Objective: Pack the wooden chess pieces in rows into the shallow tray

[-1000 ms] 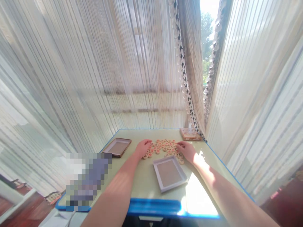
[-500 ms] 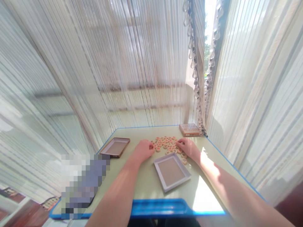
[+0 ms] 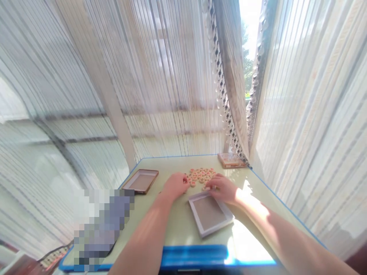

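Round wooden xiangqi pieces [image 3: 201, 173] with red and dark markings lie in a loose cluster on the table. My left hand [image 3: 176, 185] is at the cluster's left edge. Its fingers are curled closed, and whatever is in them is hidden. Over the near right side of the cluster, my right hand [image 3: 225, 188] is bent into a pinch, its fingertips on a pale piece beside the far rim of a shallow open box tray [image 3: 197, 217]. That tray sits tilted between my forearms. Some pieces are covered by my right hand.
A brown-edged box lid [image 3: 153, 181] lies open side up at the left. A flat box [image 3: 231, 160] rests at the far right corner. At the left edge is a blurred-out patch [image 3: 106, 225]. Striped curtains [image 3: 172, 76] hang around the blue-edged table [image 3: 166, 163].
My right hand has moved nearer and left, over the pieces by the tray's far rim; the stray pieces at the right are no longer visible. My left hand has barely moved. The view has shifted slightly.
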A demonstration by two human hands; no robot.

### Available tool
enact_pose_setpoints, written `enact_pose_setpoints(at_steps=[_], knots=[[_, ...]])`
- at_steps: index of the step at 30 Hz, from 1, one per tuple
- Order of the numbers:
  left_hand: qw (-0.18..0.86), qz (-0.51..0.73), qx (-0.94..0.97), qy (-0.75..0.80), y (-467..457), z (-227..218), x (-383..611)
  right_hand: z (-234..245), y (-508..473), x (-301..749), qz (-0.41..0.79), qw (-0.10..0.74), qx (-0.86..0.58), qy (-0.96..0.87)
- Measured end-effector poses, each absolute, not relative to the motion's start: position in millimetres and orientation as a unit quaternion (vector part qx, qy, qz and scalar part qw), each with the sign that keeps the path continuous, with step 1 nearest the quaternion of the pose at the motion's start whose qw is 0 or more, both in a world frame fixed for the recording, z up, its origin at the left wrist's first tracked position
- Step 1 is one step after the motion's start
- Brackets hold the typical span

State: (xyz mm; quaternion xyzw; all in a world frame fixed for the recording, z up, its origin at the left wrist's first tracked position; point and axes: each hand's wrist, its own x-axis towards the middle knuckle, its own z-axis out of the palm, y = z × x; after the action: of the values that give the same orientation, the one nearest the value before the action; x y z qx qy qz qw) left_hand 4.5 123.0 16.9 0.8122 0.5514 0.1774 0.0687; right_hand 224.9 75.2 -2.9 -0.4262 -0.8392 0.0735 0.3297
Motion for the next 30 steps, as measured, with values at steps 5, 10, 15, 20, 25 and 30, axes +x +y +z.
enact_pose_setpoints(at_steps=[5,10,15,20,25,30], knots=[[0.130,0.225,0.806,0.532,123,17,5,-6,77,228,0.098,0.338,-0.460,-0.815],[0.226,0.305,0.756,0.534,123,19,12,-12,85,232,0.083,0.342,-0.475,-0.806],[0.452,0.378,0.658,0.470,120,19,21,-8,81,230,0.049,0.406,-0.464,-0.786],[0.574,0.359,0.603,0.421,113,20,25,0,70,220,0.031,0.425,-0.407,-0.808],[0.593,0.321,0.608,0.418,106,27,27,-1,70,215,0.047,0.412,-0.399,-0.818],[0.560,0.292,0.637,0.442,100,37,28,-2,70,214,0.039,0.438,-0.389,-0.809]])
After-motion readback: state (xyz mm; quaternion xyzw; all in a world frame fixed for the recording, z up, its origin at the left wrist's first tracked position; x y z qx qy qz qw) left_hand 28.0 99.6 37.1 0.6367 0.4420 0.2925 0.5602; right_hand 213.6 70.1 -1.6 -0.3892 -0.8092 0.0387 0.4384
